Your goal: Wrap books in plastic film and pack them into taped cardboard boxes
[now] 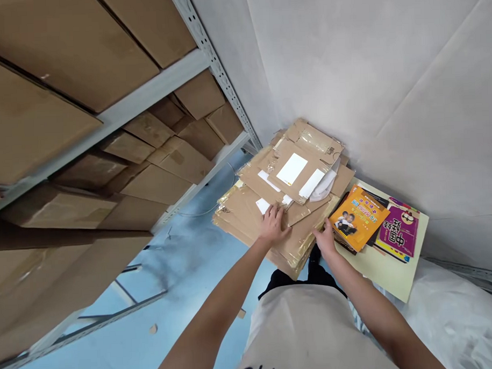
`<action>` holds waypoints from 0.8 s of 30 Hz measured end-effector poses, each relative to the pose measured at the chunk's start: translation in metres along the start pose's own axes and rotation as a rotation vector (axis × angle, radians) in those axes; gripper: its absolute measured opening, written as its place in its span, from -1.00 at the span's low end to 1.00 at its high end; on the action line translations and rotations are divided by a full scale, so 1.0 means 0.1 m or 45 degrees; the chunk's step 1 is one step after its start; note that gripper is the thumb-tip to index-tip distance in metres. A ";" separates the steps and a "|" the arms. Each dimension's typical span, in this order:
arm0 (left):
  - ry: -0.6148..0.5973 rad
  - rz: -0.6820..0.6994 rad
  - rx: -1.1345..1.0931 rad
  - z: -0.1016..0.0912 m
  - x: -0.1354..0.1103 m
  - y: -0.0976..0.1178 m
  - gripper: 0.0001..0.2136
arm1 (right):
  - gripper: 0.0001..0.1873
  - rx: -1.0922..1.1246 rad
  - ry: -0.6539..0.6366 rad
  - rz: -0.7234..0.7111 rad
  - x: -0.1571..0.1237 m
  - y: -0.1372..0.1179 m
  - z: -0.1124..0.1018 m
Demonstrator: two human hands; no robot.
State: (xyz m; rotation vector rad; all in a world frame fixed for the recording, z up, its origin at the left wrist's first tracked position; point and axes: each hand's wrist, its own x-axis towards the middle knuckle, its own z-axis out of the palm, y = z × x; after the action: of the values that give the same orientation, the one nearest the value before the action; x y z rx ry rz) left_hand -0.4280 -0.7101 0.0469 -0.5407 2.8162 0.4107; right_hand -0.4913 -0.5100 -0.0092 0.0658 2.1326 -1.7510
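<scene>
Cardboard stack (266, 205), a messy pile of flattened boxes with white labels and tape on them, sits low in the corner by the white wall (347, 68), with its near edge sticking out over the blue floor (184, 273). Left hand (272, 224) is lying flat on top of the pile, fingers spread, palm down, not really gripping anything. Right hand (325, 238) is at the pile's near right edge, fingers curled on it, though I can't tell if it's actually got a hold or is just resting there. Just right of that hand there's an orange book (359, 217) lying partly over a purple book (397, 230), both on a pale board (388, 279). Metal shelving (126, 110) packed with brown boxes (58, 132) fills the left side.
</scene>
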 end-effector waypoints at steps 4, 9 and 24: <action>-0.008 0.054 0.011 -0.04 0.02 -0.08 -0.31 | -0.21 0.002 0.108 0.055 -0.10 -0.02 0.12; 0.003 0.143 -0.018 -0.08 0.07 -0.14 -0.44 | -0.18 0.110 0.314 0.103 -0.11 -0.14 0.21; 0.016 0.205 0.116 -0.54 -0.05 0.01 -0.34 | -0.70 -0.159 0.319 -0.171 -0.18 -0.68 0.21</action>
State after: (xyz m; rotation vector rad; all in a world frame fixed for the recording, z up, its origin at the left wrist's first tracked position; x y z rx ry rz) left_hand -0.4334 -0.7245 0.0985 -0.3001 2.8841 0.3082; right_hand -0.4875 -0.5419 0.0572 0.1170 2.4734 -1.7577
